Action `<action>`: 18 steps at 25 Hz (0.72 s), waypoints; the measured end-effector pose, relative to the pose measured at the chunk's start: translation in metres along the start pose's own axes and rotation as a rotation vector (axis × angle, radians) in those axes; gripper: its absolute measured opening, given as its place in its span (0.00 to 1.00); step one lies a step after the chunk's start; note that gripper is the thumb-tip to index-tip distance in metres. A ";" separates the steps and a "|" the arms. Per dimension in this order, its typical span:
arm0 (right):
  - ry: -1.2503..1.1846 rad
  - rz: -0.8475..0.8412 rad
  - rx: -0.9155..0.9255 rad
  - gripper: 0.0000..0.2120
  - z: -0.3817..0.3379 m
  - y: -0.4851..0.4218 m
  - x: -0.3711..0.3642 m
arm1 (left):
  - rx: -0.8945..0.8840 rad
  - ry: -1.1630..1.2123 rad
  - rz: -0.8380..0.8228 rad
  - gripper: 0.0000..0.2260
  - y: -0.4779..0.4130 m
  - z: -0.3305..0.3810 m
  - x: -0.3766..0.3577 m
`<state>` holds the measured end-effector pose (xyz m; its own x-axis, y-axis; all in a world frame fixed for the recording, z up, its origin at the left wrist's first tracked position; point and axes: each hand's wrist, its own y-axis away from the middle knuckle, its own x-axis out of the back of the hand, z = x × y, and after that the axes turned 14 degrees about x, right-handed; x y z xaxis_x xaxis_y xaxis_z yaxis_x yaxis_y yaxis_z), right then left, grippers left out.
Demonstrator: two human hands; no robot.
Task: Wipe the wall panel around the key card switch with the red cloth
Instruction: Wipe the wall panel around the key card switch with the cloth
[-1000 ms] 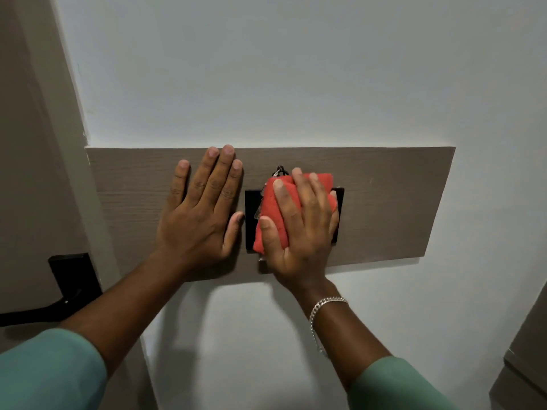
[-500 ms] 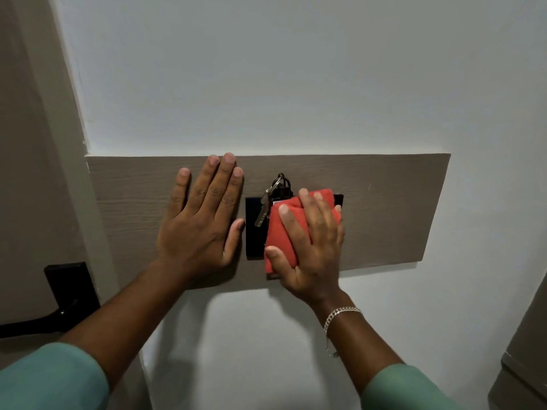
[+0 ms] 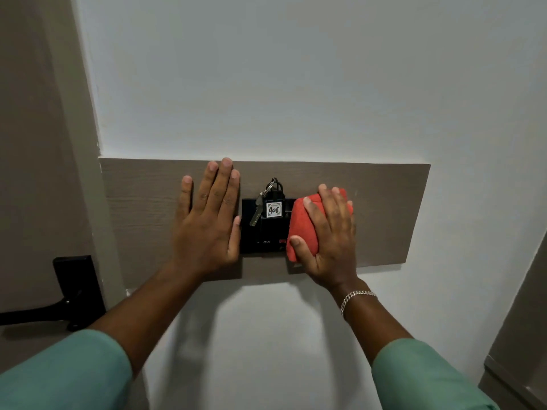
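White wall (image 3: 296,84); long grey-brown wall panel (image 3: 390,214) runs across it, wood-grain finish. Both arms reach up from below, green sleeves (image 3: 62,377) at the lower corners. Left hand (image 3: 207,223) flat on the panel, palm down, fingers extended and close together, holding nothing, thumb just beside the left edge of the black key card switch (image 3: 251,241). Right hand (image 3: 331,235) spread over the folded red cloth (image 3: 299,229), pressing it to the panel at the switch's right edge; thumb hooked on the cloth's lower left. Fob tagged 406 (image 3: 273,209) with a key (image 3: 257,213) sits in the switch. Chain bracelet (image 3: 356,300) on the right wrist.
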<state>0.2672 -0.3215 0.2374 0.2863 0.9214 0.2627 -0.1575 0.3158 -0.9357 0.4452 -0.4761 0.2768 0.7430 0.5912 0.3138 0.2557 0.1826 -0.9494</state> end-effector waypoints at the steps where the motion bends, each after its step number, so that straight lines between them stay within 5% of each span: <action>1: 0.008 -0.019 0.005 0.28 -0.001 0.000 0.003 | 0.046 0.086 -0.027 0.32 0.002 0.010 0.006; 4: -0.006 -0.073 0.027 0.29 -0.004 0.000 0.012 | 0.038 0.236 -0.071 0.29 0.004 0.043 0.025; 11: -0.148 -0.074 -0.002 0.26 -0.010 -0.004 0.031 | -0.103 0.121 0.030 0.27 0.008 0.106 0.036; 15: -0.353 -0.018 -0.116 0.25 0.004 0.003 0.061 | -0.022 0.144 -0.149 0.24 0.004 0.137 0.047; 18: -0.375 0.007 -0.210 0.24 0.019 0.022 0.097 | -0.033 0.432 -0.248 0.18 0.011 0.175 0.052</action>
<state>0.2735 -0.2206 0.2472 -0.0835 0.9541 0.2875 0.0486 0.2921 -0.9552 0.3782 -0.3061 0.2794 0.8442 0.1522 0.5140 0.4709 0.2475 -0.8468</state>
